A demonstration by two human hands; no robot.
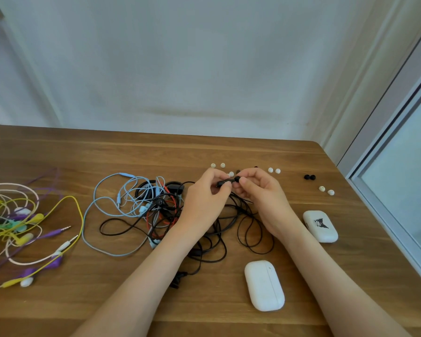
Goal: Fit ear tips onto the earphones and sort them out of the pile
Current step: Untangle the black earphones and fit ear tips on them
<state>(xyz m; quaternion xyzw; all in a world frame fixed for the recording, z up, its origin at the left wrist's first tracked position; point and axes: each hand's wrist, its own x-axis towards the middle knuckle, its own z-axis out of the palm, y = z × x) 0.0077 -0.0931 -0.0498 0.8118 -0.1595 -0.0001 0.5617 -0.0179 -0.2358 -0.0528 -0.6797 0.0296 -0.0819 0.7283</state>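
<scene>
Room: a pale wall (204, 57) rises behind the pile; a window frame (399, 117) runs to its right.
Worktop: brown wood (58, 152), grain running across.
Pile: tangled black, blue and red earphones (161, 207), mid-worktop.
Coloured cables (17, 222): well left of the pile.
White cases: plain case (264, 285) and printed case (320, 226), right of the pile.
Left grip: left hand (204, 200), over the pile's right edge, pinches a black earphone (223, 183).
Right grip: right hand (260, 193) pinches a black ear tip (237, 179) at the earphone's end.
Loose white ear tips (218, 165): behind the pile.
</scene>
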